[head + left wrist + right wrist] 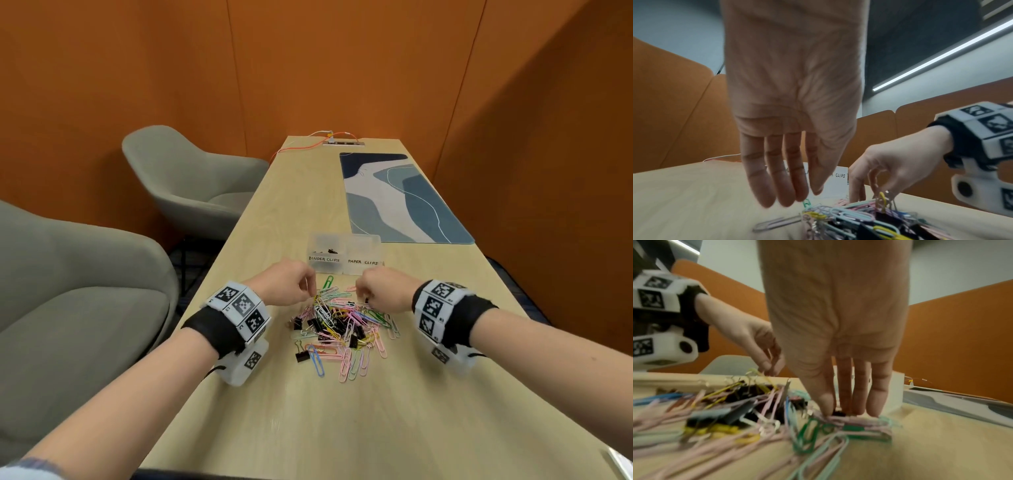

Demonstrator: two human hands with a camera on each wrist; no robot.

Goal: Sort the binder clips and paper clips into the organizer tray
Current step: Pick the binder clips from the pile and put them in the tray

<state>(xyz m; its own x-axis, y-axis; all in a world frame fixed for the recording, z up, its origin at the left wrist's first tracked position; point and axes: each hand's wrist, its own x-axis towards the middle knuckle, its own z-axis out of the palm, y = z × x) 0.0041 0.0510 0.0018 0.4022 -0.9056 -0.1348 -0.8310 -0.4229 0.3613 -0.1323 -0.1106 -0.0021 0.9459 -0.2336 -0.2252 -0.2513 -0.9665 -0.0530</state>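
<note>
A mixed pile [342, 325] of coloured paper clips and black binder clips lies on the wooden table. Behind it stands the clear organizer tray [363, 270], labelled BINDER CLIPS left and PAPER CLIPS right, with a few black binder clips [329, 251] in the left compartment. My left hand [308, 294] hangs over the pile's far left edge, fingers straight [781, 186], tips just above a green paper clip [806, 202], holding nothing. My right hand [364, 298] reaches down at the far right of the pile and pinches a black binder clip [838, 413] between thumb and fingers.
A blue patterned desk mat [404, 198] lies beyond the tray on the right. Two grey chairs [191, 181] [68, 291] stand along the table's left edge. An orange cable [308, 147] and a socket strip [342, 141] sit at the far end. Orange walls enclose the table.
</note>
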